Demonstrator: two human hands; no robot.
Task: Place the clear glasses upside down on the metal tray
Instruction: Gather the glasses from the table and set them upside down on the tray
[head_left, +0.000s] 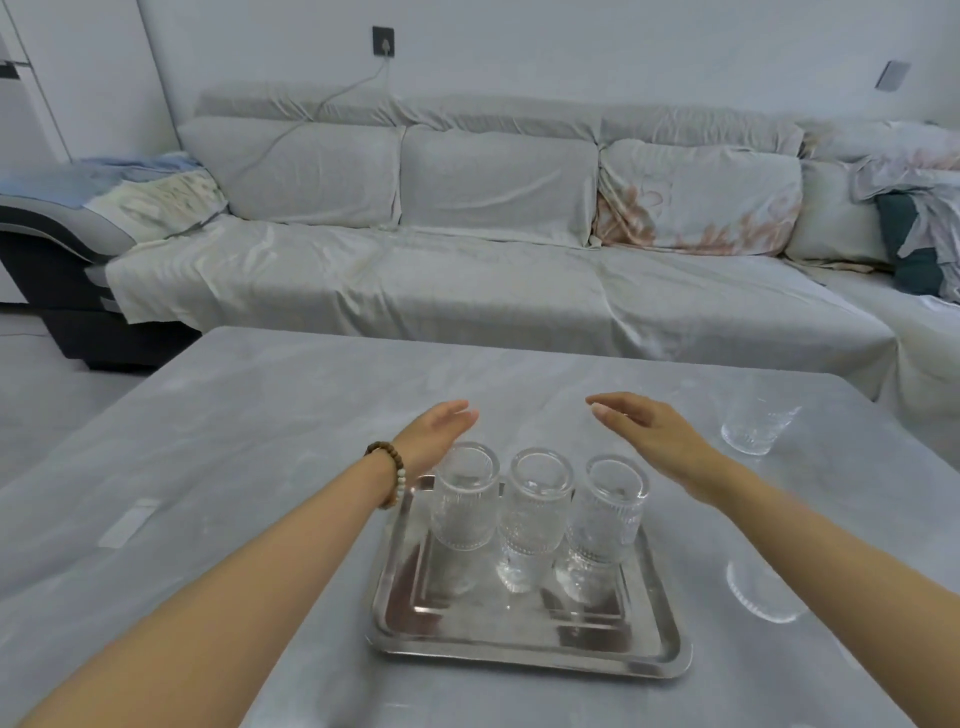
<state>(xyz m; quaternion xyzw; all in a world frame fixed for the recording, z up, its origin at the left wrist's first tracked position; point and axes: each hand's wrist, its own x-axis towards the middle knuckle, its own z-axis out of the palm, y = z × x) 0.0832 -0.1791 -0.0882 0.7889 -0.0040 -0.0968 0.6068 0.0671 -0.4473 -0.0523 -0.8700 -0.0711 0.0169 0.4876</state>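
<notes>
- Centrally, a rectangular polished metal tray (524, 647) with a raised rim lies on the near part of a grey cloth-covered table (249, 447).
- Three clear ribbed drinking glasses stand upside down in a row across the tray's far half: the left glass (464, 501), the middle glass (535, 512) and the right glass (608, 514), close beside one another, thick bases facing up.
- Another clear glass (756, 428) stands on the table well to the right of the tray, at the far right; whether it is upright or inverted is hard to tell.
- A further clear glass (761, 592) sits on the table just right of the tray, nearer the camera; only its faint outline shows.
- The left hand (439, 431) hovers beyond the left glass, fingers extended and loosely together, holding nothing; a beaded brown-and-white bracelet (388, 475) circles its wrist.
- The right hand (647, 436) hovers beyond the right glass, palm turned down, fingers spread straight, empty.
- A long sofa (467, 249) draped in pale sheets runs along the far wall.
</notes>
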